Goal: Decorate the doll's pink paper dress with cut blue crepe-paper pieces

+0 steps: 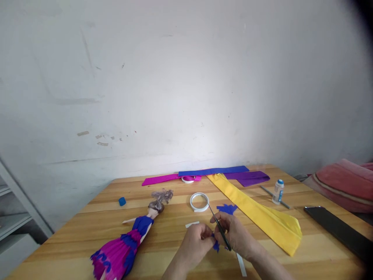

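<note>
Both forearms cut off at the bottom edge, elbows out of view. Left hand [196, 242] curled, fingertips pinched on a small blue paper piece [216, 245]; most of that piece hidden between the two hands, only a jagged tip showing below them. Right hand [236, 234] closed round the handles of scissors [217, 223], handles buried in the grip, thin blades pointing up and away toward the tape ring [199, 202]; hard to tell whether the blades are parted or closed.

Taking the tape ring as landmark: hands and blue piece just in front of it, nearer the camera; a blue paper scrap [227, 209] just to its right; a white strip [192, 224] lying just in front and left of it; a doll [128, 243] in a blue and magenta paper dress well to its left, feet cut off by the bottom edge; a blue cap [122, 201] farther left; a second tape roll [188, 179] behind it, on the magenta paper [163, 179]; blue paper sheet [214, 170] and purple paper [247, 177] behind and right; long yellow paper [256, 212] running to its right; glue bottle [278, 191] farther right, label too small to read; a dark flat object [338, 227] at far right, partly cut off.

Wooden table [87, 229] under all of it, pushed against a scuffed white wall [175, 85]. Red cushion [344, 182] beyond the table's right side.
</note>
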A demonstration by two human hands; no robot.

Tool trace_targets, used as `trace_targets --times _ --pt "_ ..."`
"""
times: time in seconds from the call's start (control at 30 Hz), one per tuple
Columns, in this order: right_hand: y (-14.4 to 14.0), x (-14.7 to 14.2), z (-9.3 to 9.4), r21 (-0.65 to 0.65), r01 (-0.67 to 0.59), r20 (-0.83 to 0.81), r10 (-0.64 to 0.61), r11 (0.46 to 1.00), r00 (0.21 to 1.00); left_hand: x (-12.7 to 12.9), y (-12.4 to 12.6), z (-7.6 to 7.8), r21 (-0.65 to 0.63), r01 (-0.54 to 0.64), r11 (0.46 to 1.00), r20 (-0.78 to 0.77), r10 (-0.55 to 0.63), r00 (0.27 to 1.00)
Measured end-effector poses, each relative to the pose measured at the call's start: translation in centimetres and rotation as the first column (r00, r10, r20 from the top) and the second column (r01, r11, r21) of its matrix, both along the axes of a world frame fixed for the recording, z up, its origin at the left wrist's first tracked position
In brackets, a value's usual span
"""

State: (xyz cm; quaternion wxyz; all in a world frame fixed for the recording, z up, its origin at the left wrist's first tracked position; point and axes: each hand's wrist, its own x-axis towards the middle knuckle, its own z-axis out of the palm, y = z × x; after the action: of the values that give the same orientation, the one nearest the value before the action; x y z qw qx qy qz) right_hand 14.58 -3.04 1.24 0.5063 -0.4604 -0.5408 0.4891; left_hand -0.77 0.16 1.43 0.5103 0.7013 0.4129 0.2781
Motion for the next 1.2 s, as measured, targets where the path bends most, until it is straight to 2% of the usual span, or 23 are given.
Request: trace_targets --times 0.13,0.2,0.3,0.47,0.67,0.83,0.9,1.0,1.1,1.2 --pt "0.0 -0.4 0.5 -0.046 0.129 -0.189 -0.135 0.991 0.973 1.1 0.0 -0.9 -0.204 -0.012 0.979 0.283 0.071 0.956" --pt "0.0 -0.7 0.7 -0.076 0.194 -0.276 -0.207 0.978 0.938 1.9 -0.1 -1.4 -0.317 -0.030 0.948 0.421 0.169 0.891" --pt "-0.1 -1.2 0.7 -0.104 0.281 -0.340 -0.300 0.954 0.891 2.9 -0.6 -1.8 -0.420 -0.042 0.906 0.550 0.291 0.782" --pt "-0.1 -1.8 0.5 -0.083 0.345 -0.361 -0.351 0.935 0.864 3.2 -1.5 -1.4 -0.514 -0.002 0.858 0.608 0.366 0.704" --pt "0.3 -2.2 -0.6 -0.022 0.344 -0.325 -0.332 0.939 0.885 3.1 -1.8 -1.1 -0.625 0.006 0.780 0.621 0.492 0.610" --pt "0.2 -1.6 -0.3 -0.032 0.361 -0.250 -0.357 0.932 0.900 2.6 -1.3 -0.8 -0.550 -0.028 0.835 0.648 0.448 0.616" --pt "-0.1 -0.7 0.4 -0.037 0.308 -0.205 -0.309 0.951 0.929 2.0 -0.8 -0.5 -0.512 -0.079 0.855 0.647 0.445 0.620" --pt "-0.7 0.7 1.5 -0.076 0.032 -0.092 -0.039 0.997 0.995 0.9 0.1 -0.2 -0.475 -0.130 0.870 0.641 0.444 0.626" --pt "-1.2 1.3 2.3 -0.082 -0.188 -0.038 0.186 0.979 0.982 0.0 0.9 0.0 -0.482 -0.158 0.862 0.635 0.468 0.614" --pt "-1.4 0.8 2.6 -0.063 -0.259 0.000 0.259 0.964 0.966 -0.4 1.1 0.2 -0.496 -0.169 0.852 0.623 0.485 0.614"
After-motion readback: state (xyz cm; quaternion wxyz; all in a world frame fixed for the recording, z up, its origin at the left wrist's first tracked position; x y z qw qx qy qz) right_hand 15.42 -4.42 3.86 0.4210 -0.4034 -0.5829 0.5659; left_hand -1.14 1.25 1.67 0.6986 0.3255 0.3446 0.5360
